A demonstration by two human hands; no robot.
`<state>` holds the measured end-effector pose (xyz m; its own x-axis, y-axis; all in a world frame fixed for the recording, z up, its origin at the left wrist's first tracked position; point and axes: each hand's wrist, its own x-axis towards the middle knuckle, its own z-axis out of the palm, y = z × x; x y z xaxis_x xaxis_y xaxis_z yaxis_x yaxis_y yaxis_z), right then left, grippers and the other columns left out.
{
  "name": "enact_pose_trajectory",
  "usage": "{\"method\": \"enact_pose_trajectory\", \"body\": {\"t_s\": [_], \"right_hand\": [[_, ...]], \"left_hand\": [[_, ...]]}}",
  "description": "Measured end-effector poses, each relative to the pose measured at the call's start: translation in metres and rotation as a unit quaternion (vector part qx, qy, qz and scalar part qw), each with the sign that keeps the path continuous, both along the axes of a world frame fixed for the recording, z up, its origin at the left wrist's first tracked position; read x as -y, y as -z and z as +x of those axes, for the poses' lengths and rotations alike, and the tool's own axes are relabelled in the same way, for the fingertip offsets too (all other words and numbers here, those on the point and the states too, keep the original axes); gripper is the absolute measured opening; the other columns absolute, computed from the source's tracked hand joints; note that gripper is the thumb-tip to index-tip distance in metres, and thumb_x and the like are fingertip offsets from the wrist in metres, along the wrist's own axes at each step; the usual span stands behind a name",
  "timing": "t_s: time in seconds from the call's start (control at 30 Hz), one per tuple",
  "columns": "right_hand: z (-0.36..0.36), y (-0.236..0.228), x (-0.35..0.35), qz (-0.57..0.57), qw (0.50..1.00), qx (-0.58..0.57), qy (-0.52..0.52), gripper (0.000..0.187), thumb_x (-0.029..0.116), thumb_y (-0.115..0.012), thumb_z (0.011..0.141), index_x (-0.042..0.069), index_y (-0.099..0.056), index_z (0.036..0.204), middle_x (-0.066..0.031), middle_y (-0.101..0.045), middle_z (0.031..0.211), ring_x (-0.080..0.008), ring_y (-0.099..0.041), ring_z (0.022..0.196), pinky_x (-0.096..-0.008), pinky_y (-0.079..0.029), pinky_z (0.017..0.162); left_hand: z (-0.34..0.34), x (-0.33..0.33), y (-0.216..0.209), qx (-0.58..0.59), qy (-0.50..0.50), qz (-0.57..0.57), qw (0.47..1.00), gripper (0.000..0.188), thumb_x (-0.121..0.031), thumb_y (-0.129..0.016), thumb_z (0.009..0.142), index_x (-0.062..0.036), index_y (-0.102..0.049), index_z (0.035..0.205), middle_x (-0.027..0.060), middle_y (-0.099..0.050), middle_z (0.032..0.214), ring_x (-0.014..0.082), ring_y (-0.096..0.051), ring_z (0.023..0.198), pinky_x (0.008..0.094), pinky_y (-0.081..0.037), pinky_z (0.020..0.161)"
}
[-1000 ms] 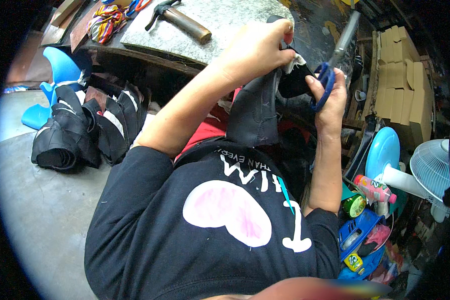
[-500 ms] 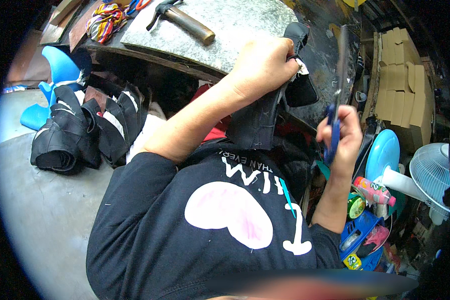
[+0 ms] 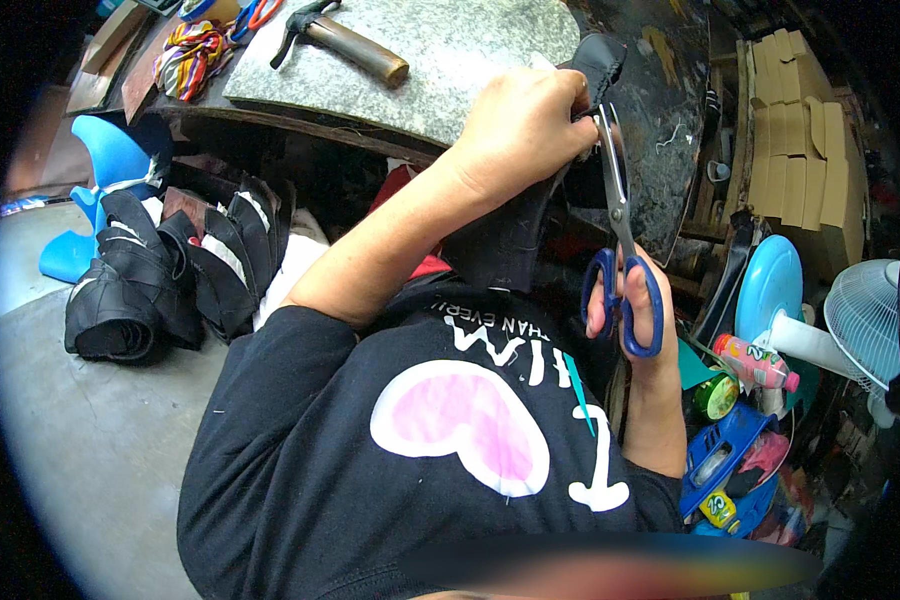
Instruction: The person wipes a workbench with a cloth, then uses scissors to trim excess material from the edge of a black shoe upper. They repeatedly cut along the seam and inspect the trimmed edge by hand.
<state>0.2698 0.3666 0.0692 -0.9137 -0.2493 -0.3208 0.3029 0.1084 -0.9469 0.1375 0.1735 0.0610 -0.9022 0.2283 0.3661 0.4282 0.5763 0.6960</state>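
My left hand is closed around a piece of black material, pinching it beside the stone slab. One dark end sticks up past the fingers, and a long strip hangs toward my lap. My right hand has its fingers through the blue handles of a pair of scissors. The scissor blades point up and stand slightly apart, their tips close to my left fingertips. Whether the blades touch the black material is hard to make out.
A hammer lies on the speckled stone slab. Black rolled and stacked pieces lie at left beside a blue plastic object. At right are cardboard boxes, a fan, a pink bottle and a blue basket.
The scissors have swung left toward my left hand, and their blades now stand apart. A dark flap that hung below my left fingers no longer shows there. My left hand keeps its grip.
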Motion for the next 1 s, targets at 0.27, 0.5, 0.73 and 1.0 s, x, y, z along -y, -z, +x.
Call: {"method": "enact_pose_trajectory", "body": {"t_s": [0.27, 0.5, 0.73, 1.0], "right_hand": [[-0.01, 0.028, -0.001, -0.034, 0.981, -0.159, 0.108, 0.055, 0.058, -0.053, 0.09, 0.005, -0.048, 0.102, -0.0066, -0.056, 0.067, -0.0117, -0.053, 0.06, -0.0224, -0.038, 0.053], [-0.067, 0.044, 0.019, 0.075, 0.952, -0.219, 0.202, 0.051, 0.008, -0.082, 0.073, 0.006, -0.044, 0.106, -0.0021, -0.057, 0.093, -0.0051, -0.045, 0.074, -0.02, -0.042, 0.066], [-0.079, 0.049, 0.022, 0.028, 0.933, -0.265, 0.244, 0.04, 0.007, -0.076, 0.078, 0.007, -0.043, 0.099, 0.0038, -0.041, 0.085, -0.0064, -0.041, 0.076, -0.0209, -0.038, 0.068], [-0.095, 0.068, 0.021, -0.005, 0.918, -0.249, 0.307, 0.027, 0.002, -0.066, 0.079, 0.004, -0.048, 0.1, 0.0009, -0.048, 0.09, -0.0097, -0.048, 0.081, -0.0258, -0.043, 0.077]], "left_hand": [[0.013, 0.003, 0.0, -0.116, 0.073, 0.015, 0.99, 0.017, -0.012, -0.073, 0.071, -0.0056, -0.065, 0.084, 0.0107, -0.061, 0.089, 0.0311, -0.064, 0.08, 0.0399, -0.053, 0.069], [0.017, -0.003, -0.002, -0.089, 0.058, -0.076, 0.991, 0.016, -0.01, -0.073, 0.072, -0.0038, -0.067, 0.086, 0.01, -0.062, 0.094, 0.0309, -0.063, 0.087, 0.0382, -0.051, 0.078], [0.004, -0.005, 0.008, -0.151, -0.007, -0.122, 0.981, 0.015, -0.015, -0.071, 0.072, -0.0064, -0.068, 0.084, 0.011, -0.059, 0.092, 0.0293, -0.061, 0.087, 0.0381, -0.049, 0.076], [0.02, -0.002, 0.026, -0.185, 0.139, -0.022, 0.973, 0.011, -0.013, -0.073, 0.066, -0.0107, -0.071, 0.076, 0.0107, -0.052, 0.096, 0.0307, -0.054, 0.094, 0.0384, -0.049, 0.076]]}}
